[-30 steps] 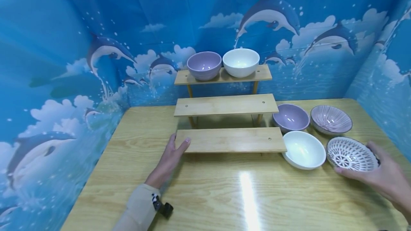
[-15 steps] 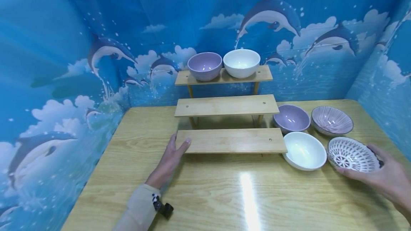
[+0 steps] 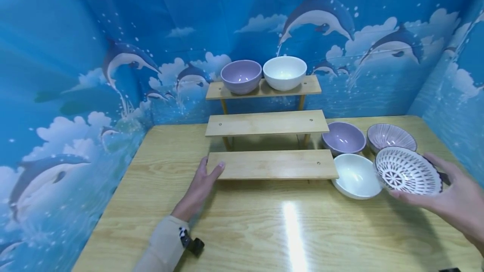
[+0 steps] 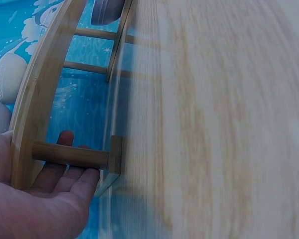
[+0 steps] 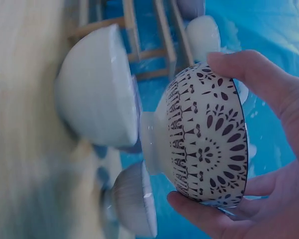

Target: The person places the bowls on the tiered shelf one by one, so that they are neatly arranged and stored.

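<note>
My right hand [image 3: 453, 198] grips a white bowl with a dark leaf-like pattern [image 3: 408, 171] by its right side, thumb and fingers spread across it. In the right wrist view this patterned bowl [image 5: 204, 139] is off the table, its foot facing the white bowl [image 5: 97, 87]. At the left end of the lowest board of a three-tier wooden stand [image 3: 272, 165], my left hand [image 3: 200, 186] holds on, thumb on top. Its fingers reach beneath the board, by a round wooden leg [image 4: 70, 154], in the left wrist view.
On the top tier sit a purple bowl [image 3: 241, 78] and a white bowl [image 3: 285, 74]. Right of the stand are another purple bowl [image 3: 343, 137], a white bowl [image 3: 355, 177] and a striped bowl [image 3: 391, 135]. A blue dolphin-print backdrop [image 3: 189, 20] encloses the wooden table [image 3: 242, 226].
My right hand has raised the patterned bowl off the table and shifted it slightly left, so it now overlaps the striped bowl's front in view. My left hand stays on the stand.
</note>
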The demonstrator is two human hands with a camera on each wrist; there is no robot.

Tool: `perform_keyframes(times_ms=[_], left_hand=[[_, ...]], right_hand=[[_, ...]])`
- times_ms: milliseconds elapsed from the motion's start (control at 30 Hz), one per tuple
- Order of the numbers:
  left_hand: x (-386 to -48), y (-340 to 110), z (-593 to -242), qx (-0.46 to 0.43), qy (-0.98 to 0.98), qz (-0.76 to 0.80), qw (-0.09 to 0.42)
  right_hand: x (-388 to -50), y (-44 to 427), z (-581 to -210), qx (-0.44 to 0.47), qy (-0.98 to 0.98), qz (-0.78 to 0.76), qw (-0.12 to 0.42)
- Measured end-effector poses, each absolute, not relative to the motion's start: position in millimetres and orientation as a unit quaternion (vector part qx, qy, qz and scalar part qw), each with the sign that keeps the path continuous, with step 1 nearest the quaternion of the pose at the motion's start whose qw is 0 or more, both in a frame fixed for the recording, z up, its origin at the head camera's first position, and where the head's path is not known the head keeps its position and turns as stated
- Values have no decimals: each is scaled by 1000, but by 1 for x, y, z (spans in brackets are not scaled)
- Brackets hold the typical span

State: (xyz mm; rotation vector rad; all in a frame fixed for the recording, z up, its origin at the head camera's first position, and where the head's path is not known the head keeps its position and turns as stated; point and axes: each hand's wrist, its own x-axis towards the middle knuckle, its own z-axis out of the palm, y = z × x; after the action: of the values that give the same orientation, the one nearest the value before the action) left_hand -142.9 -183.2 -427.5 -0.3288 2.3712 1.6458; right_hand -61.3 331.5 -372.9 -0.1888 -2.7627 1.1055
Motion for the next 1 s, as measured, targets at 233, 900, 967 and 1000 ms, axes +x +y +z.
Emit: perform_keyframes(times_ms=[233,900,967,1000], left_hand=[[-142,-182,-426,-112,813,559,118],[-142,-182,-424,-91,803,578,117],[-142,-182,-424,-94,803,577,118],[-142,-182,-425,-94,803,577,119]], right_hand=[[-69,314,-351,-49,-932,352,71],[-127,225,-295,96,-936,336,40],[-133,213,-292,107,-936,335,29],[-137,208,-290,111,-936,334,25]])
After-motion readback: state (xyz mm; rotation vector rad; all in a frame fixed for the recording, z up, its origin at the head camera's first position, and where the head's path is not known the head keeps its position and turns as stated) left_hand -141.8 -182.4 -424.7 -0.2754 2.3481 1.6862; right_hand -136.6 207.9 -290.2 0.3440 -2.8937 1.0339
